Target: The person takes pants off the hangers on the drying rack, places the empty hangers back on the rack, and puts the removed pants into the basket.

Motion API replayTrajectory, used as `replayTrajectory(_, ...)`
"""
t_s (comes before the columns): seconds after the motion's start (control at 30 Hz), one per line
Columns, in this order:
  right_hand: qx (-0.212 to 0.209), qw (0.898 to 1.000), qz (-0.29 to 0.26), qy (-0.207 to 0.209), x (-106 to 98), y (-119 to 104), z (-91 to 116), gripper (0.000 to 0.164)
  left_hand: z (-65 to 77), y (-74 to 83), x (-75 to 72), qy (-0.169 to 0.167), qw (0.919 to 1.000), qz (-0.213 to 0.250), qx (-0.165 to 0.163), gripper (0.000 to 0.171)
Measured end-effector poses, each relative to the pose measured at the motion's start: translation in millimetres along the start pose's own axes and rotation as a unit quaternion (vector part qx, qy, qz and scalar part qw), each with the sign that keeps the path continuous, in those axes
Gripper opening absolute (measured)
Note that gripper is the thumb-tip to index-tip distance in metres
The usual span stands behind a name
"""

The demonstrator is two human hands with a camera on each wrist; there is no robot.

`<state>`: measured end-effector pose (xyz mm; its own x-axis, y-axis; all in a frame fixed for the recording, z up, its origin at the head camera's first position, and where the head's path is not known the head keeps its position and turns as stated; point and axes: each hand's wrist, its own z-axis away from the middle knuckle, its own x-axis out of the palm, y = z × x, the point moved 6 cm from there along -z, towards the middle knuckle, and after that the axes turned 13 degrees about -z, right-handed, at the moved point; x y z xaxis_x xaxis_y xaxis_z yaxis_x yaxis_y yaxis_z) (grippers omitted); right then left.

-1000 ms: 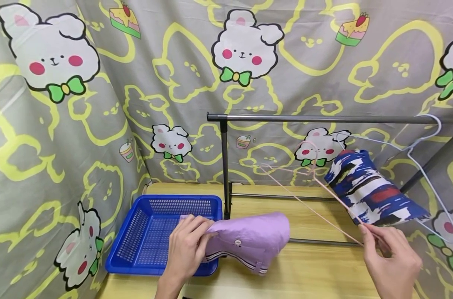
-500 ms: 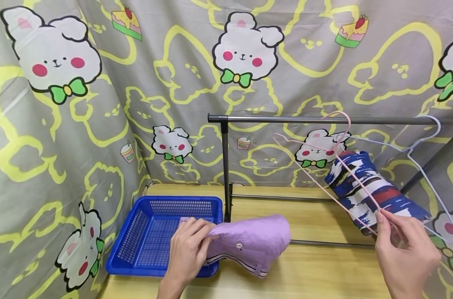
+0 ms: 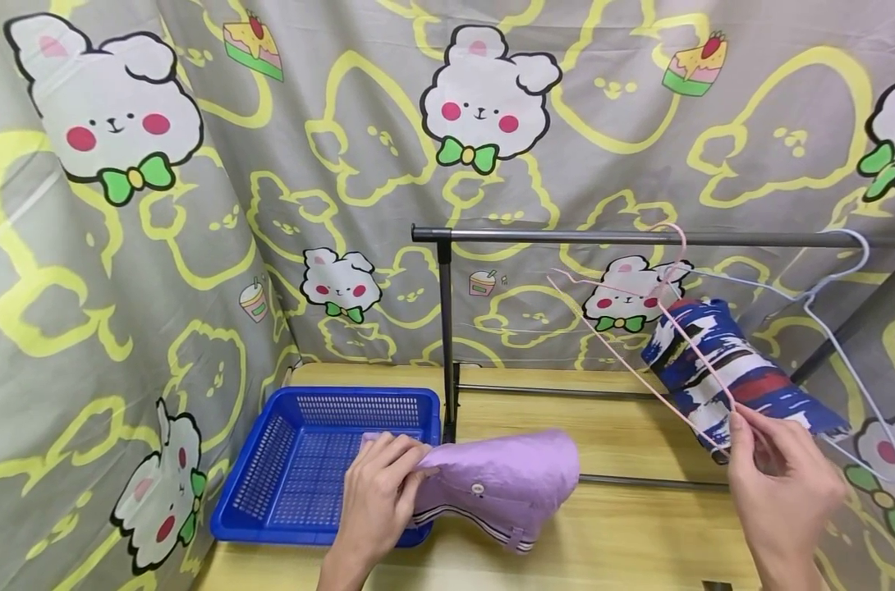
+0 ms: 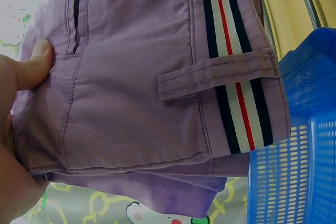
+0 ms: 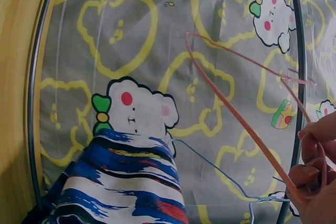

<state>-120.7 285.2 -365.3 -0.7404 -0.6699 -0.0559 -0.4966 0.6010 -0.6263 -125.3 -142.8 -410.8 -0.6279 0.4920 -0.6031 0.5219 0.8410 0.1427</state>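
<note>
My left hand (image 3: 377, 492) grips folded purple trousers (image 3: 495, 480) beside the blue basket's right side. In the left wrist view the thumb lies on the cloth near the pocket; a belt loop and a striped band show at the waist. My right hand (image 3: 787, 484) pinches the lower right corner of a thin pink hanger (image 5: 245, 127), which has nothing on it. The hanger tilts, and its hook reaches the dark rail (image 3: 536, 235), apparently over it. Whether the hook bears on the rail is hard to tell.
A blue perforated basket (image 3: 270, 538) stands on the wooden table at left. Blue, white and red patterned cloth (image 3: 743, 377) hangs folded over a pale blue hanger (image 3: 810, 295) on the rail's right part. A printed curtain (image 3: 388, 107) encloses the back and left.
The pink hanger has risen and moved right with my right hand, its hook coming from below the rail up to it, then sinking slightly. My left hand and the trousers barely shifted right.
</note>
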Motion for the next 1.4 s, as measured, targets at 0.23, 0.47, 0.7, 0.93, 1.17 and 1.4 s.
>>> replayTrajectory(0.23, 0.008, 1.000, 0.010, -0.014, 1, 15, 5, 0.012, 2.3, 1.5, 1.4, 0.001, 1.0000, 0.004, -0.002, 0.014)
replayTrajectory(0.47, 0.032, 0.998, 0.020, -0.056, 5, 15, 8, 0.018, 5.3, 2.2, 3.2, 0.001, 0.9998, 0.015, -0.010, 0.012)
replayTrajectory(0.7, 0.046, 0.996, 0.042, -0.059, 1, 8, 11, 0.027, 5.8, 2.1, 3.5, -0.004, 0.9995, 0.029, -0.012, 0.013)
replayTrajectory(0.93, 0.031, 0.996, 0.043, -0.069, 0, -10, 14, 0.034, 4.3, 2.2, 5.2, -0.009, 0.9991, 0.040, -0.011, 0.014)
replayTrajectory(1.17, -0.054, 0.989, -0.108, -0.090, 18, -67, 22, 0.026, 5.4, 3.2, 9.4, -0.012, 0.9961, 0.086, -0.014, 0.015)
replayTrajectory(1.4, -0.099, 0.953, -0.190, -0.215, 48, -94, 36, 0.034, 3.6, 3.8, 9.4, -0.007, 0.9949, 0.099, -0.015, 0.015)
